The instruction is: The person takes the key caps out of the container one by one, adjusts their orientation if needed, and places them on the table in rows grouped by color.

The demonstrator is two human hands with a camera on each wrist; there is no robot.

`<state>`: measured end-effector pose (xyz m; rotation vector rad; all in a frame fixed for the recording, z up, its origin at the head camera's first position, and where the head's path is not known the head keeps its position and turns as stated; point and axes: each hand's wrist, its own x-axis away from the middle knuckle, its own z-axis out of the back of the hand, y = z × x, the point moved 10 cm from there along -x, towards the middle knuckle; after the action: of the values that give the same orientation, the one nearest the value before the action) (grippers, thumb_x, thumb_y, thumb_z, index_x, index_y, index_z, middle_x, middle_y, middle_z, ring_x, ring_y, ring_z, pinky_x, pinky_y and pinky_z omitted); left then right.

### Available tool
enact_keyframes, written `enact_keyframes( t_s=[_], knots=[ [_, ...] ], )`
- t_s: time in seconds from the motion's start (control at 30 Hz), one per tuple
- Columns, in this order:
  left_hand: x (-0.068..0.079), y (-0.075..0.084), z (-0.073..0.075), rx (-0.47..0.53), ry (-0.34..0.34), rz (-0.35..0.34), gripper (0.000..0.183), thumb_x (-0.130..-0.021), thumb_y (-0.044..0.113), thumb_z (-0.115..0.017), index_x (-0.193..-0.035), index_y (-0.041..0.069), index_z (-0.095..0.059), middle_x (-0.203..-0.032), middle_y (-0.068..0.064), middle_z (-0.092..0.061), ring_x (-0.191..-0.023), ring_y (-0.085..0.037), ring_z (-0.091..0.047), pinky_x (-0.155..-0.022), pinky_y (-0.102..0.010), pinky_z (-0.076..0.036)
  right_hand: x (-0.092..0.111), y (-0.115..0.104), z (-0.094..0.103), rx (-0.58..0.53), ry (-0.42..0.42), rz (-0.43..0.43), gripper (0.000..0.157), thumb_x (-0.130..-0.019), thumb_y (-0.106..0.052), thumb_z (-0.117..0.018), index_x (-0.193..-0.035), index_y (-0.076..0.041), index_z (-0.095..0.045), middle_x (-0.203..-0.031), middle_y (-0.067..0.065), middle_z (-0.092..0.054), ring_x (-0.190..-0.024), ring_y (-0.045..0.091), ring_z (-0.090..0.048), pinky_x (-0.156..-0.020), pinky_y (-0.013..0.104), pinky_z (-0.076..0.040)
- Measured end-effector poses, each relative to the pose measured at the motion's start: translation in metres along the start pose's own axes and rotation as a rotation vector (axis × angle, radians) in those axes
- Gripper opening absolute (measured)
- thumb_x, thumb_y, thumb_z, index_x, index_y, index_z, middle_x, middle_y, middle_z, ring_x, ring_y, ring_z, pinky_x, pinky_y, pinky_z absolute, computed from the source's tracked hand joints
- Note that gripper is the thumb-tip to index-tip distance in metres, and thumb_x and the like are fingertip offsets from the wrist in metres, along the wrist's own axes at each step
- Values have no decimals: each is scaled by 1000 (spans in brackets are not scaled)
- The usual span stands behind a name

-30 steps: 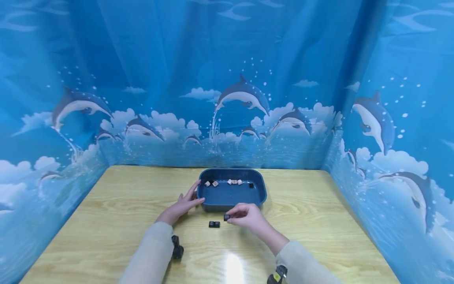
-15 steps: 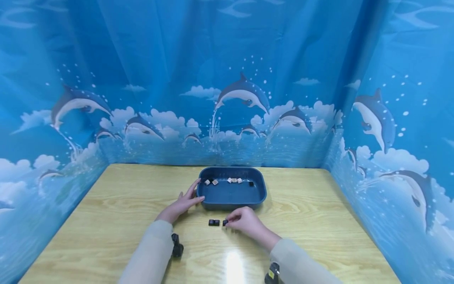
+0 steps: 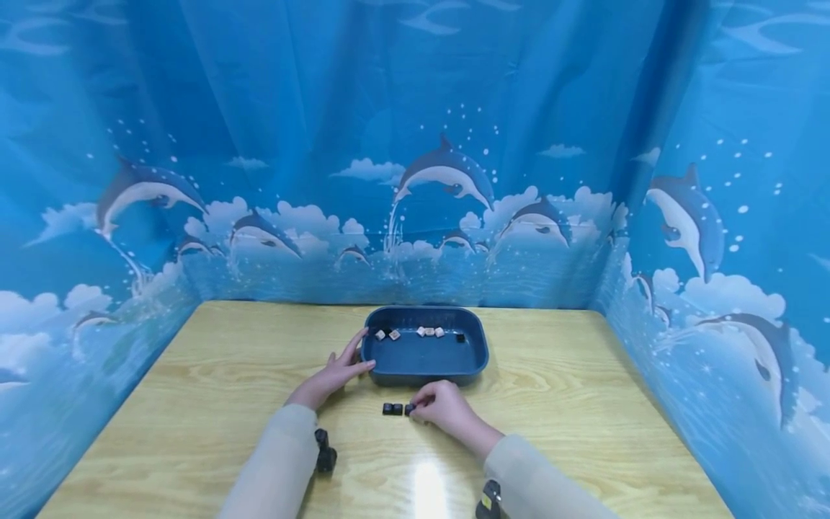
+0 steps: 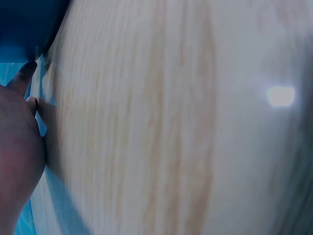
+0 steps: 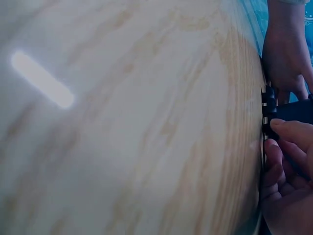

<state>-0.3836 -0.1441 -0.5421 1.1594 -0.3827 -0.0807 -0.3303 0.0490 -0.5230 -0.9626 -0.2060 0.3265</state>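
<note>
My right hand pinches a small black block, shaped like a keycap, between thumb and fingers at the table. Just left of it, a pair of similar black blocks sits side by side, with a narrow gap before the held one. In the right wrist view the black blocks line up ahead of the right thumb. My left hand rests with spread, fairly straight fingers against the left side of a dark blue tray. The left wrist view catches the hand's edge beside the tray's corner.
Inside the tray lie several small whitish blocks and a black block at the right. The wooden table carries a bright light reflection near its front. Dolphin-printed curtains enclose the back and sides.
The right hand has lowered the black block from near the tray's front to the table, then moved it slightly left toward the pair. The left hand has stayed at the tray.
</note>
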Motion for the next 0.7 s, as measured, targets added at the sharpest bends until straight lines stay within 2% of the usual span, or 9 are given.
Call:
enact_keyframes(
  t_s=[0.27,0.4,0.6,0.7],
  knots=[
    [0,1,0,-6,12,-12,80,-97,38,-60,-158,33,-9,-156,-25,-24,-144,-42,11,-107,-59,23,-2,-2,-2,26,6,11,12,-73,-6,-82,-83,-9,-76,-69,-6,-64,-60,7,-58,-53,23,-50],
    [-1,0,1,-7,8,-15,80,-96,40,-61,-158,33,-9,-156,-25,-23,-144,-43,9,-107,-61,23,-2,-2,-2,26,9,15,12,-73,-5,-82,-83,-8,-76,-69,-6,-64,-60,7,-57,-53,23,-49],
    [-3,-4,1,-8,6,-3,81,-96,42,-61,-157,36,-9,-157,-24,-20,-143,-43,17,-106,-64,21,-3,-1,-2,17,8,1,12,-73,-6,-82,-83,-9,-75,-69,-6,-64,-61,7,-57,-55,22,-49],
    [-2,-3,1,-3,7,-4,81,-96,41,-61,-157,35,-9,-157,-24,-19,-143,-43,15,-106,-63,22,-3,1,-2,12,5,-14,13,-73,-6,-82,-84,-9,-76,-70,-6,-64,-63,7,-57,-55,22,-49]
  ],
)
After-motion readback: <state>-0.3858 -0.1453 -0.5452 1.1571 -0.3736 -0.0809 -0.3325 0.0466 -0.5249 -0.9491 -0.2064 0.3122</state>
